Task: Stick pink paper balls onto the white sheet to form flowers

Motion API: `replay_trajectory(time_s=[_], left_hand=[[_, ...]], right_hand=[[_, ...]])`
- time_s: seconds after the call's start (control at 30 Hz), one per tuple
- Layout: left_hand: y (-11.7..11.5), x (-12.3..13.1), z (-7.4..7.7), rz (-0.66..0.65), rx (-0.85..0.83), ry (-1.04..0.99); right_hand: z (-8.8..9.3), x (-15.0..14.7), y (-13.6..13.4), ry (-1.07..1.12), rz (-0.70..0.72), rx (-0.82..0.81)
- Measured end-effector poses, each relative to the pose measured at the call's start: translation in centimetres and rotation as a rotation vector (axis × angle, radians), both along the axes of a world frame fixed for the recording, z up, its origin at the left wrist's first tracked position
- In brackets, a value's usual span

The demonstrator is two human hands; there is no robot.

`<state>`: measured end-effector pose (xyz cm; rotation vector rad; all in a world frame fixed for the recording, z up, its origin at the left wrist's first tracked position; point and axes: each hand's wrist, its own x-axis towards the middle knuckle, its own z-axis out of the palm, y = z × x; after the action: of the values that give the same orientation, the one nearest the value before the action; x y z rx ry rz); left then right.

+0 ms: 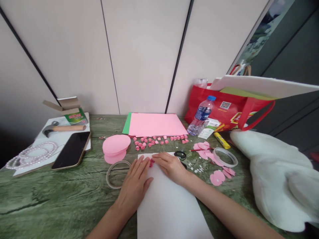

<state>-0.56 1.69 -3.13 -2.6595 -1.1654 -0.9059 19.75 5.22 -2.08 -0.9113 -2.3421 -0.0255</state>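
A white board (171, 209) lies in front of me, its near end running out of the bottom of the view. My left hand (137, 177) rests flat on its left edge, fingers stretched out. From the right, my right hand (170, 166) lies across the upper part, fingers extended, with the fingertips beside a small dark pink paper piece (151, 162). That piece sits on the board between the two hands and is partly hidden. Scissors (179, 154) with black handles lie by my right hand, partly covered. A roll of tape (109, 176) is beside my left hand.
Several small pink paper rosettes (154, 141) line up before pink sheets (158, 124). Pink paper discs (116, 144), a phone (72, 151), a hammer (66, 128) and beads (35, 154) are left. Rightward stand a bottle (202, 114), a red bag (229, 113), a glue stick (221, 140) and a white plush (276, 176).
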Motion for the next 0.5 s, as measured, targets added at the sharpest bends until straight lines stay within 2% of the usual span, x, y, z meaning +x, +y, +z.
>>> replay_trajectory(time_s=[0.1, 0.23, 0.5], left_hand=[[0.07, 0.12, 0.27, -0.054, 0.009, 0.061], [0.15, 0.23, 0.33, -0.052, 0.023, 0.075], [0.28, 0.6, 0.09, -0.033, 0.088, 0.101]], right_hand=[[-0.12, 0.18, -0.25, -0.079, 0.018, 0.041], [-0.4, 0.21, -0.29, -0.146, 0.058, 0.096], [-0.89, 0.01, -0.25, -0.087, 0.042, 0.145]])
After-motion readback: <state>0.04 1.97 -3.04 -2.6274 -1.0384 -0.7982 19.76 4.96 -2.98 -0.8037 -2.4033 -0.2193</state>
